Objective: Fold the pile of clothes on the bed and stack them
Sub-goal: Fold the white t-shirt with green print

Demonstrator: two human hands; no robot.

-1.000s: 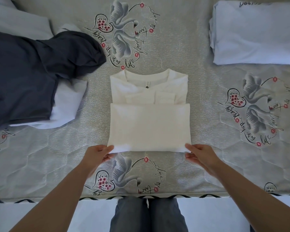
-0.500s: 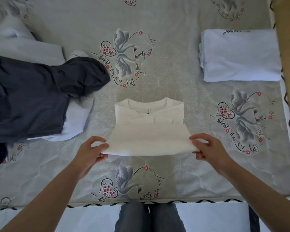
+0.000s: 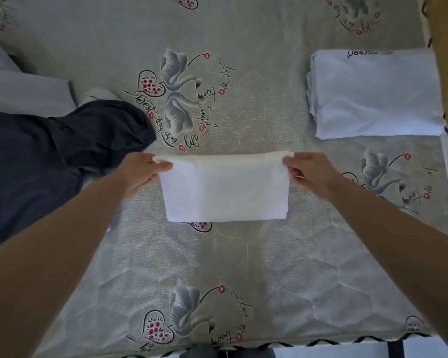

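The bed (image 3: 269,34), its cover printed with swans and hearts, takes up nearly all I can see, and the work on it looks partly done. At nine o'clock the pile (image 3: 44,151) waits unfolded: a dark garment sprawls over paler cloth, with more pale fabric behind it at ten o'clock, so I judge several pieces are left. At two o'clock, well apart from the pile, a folded pale shirt (image 3: 375,99) lies flat near the bed's edge, the start of a stack as far as I can tell. In the middle sits the white shirt (image 3: 224,187), now a compact rectangle whose last fold looks made or nearly made. The left hand (image 3: 142,171) pinches its far left corner between thumb and curled fingers, and the right hand (image 3: 308,171) pinches the far right corner likewise. What remains for it, I reckon, is carrying it toward two o'clock onto the folded shirt.
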